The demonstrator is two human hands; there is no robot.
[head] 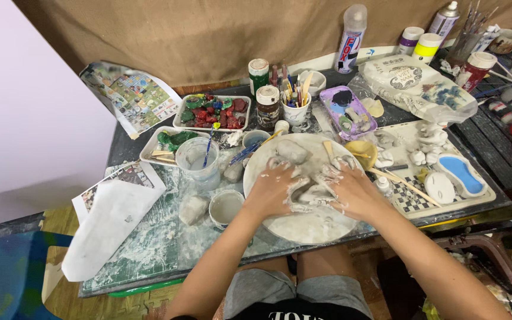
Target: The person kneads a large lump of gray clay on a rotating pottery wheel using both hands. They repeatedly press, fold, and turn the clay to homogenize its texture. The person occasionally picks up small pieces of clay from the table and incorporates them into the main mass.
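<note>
Head view, looking down on a crowded craft table. Left hand (272, 191) and right hand (354, 191), both smeared with pale slip, pressed side by side onto a lump of grey clay (310, 194) near the middle of a round work board (303, 228). Fingers curved and partly closed over the lump from either side, gripping and kneading rather than lifting; palms down, thumbs toward each other. A second clay lump (292, 150) lying apart at the far edge of the same board, with a wooden modelling stick (329, 152) just beside it.

Judged from the wet sheen and finger marks: soft, heavy for its bulk, slick on the surface, easily dented and prone to tear if pulled thin. Best taken from underneath and around the thick middle with both hands cupped, never by a pinched edge.

Around the board: a clear cup of cloudy water (197, 159) holding a brush, a small bowl of slip (226, 207), a stray grey lump (194, 208) near it, a tray of red and green painted pieces (213, 111), a cup of tools (296, 106), a yellow bowl (360, 153). To the right, a tray of small white figures (428, 142) and a blue-filled mould (460, 175).
</note>
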